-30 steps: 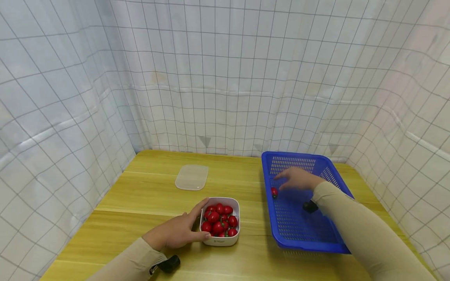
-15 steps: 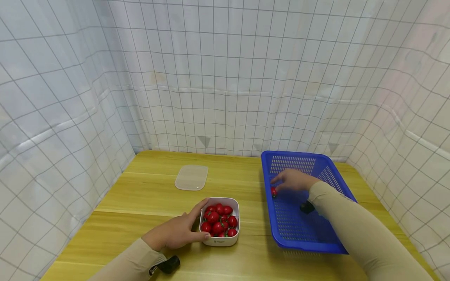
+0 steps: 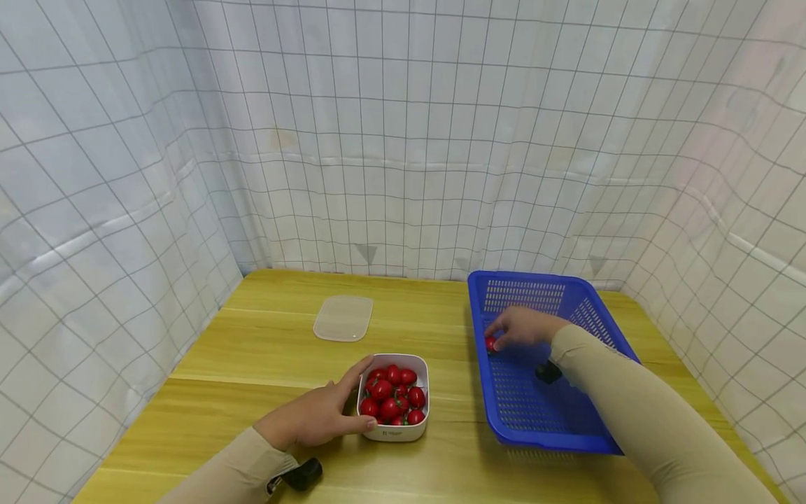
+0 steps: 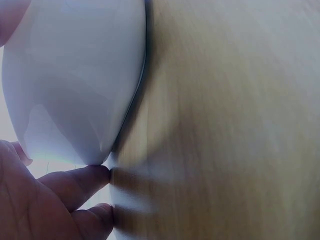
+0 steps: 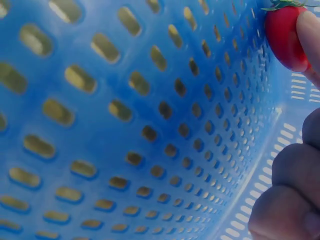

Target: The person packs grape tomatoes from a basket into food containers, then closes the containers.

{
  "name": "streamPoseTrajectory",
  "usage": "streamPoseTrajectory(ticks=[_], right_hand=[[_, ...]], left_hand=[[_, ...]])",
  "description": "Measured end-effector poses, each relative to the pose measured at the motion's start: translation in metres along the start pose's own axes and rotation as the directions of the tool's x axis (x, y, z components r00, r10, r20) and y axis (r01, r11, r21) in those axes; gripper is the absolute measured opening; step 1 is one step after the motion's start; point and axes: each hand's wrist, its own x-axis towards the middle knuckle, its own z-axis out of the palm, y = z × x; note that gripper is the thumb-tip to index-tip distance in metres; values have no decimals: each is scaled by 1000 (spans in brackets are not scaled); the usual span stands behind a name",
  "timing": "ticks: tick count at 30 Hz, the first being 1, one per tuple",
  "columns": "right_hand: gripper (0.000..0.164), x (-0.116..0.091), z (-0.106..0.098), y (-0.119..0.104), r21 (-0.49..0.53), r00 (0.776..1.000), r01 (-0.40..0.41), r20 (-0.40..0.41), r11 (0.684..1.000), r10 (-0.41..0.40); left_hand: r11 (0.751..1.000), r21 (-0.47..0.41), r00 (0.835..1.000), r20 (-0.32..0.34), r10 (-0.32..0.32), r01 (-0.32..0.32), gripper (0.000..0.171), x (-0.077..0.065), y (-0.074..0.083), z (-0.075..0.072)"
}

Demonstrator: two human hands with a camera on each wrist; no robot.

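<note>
A white square food container (image 3: 395,433) holds several red cherry tomatoes (image 3: 390,408). My left hand (image 3: 317,418) grips its left side, thumb on the front and index finger at the back left corner. In the left wrist view, fingers (image 4: 75,187) touch the container's white wall (image 4: 75,75). My right hand (image 3: 527,326) reaches into the blue plastic basket (image 3: 541,440). There it pinches a single cherry tomato (image 5: 285,37) by the left wall, with the thumb on its side and the green stem showing. The other fingers (image 5: 285,215) are curled in the right wrist view.
A translucent lid (image 3: 343,318) lies flat on the wooden table (image 3: 252,336), behind the container. White grid-patterned curtains (image 3: 403,140) surround the table at the back and both sides. Raised walls enclose the basket around my right hand.
My right hand has moved slightly down and left in the basket, and its fingers have closed on the cherry tomato. My left hand and the container have stayed in place.
</note>
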Motion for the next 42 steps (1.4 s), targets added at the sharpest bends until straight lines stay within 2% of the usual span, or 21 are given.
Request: streamPoseTrajectory(ticks=[7,20,42], right_hand=[[29,1,2,1,8,999,-33,2,999,33],[30,1,3,3,3,1000,-10,9,1000,10],[32,0,4,2,28,999,-37,17,999,36]], left_hand=[[1000,1,1000,-2,-8,8,103,0,0,0],[1000,1,1000,1,4,-4,104,0,1,0],[1000,-1,1000,0,0,0,103,-1,3,-1]])
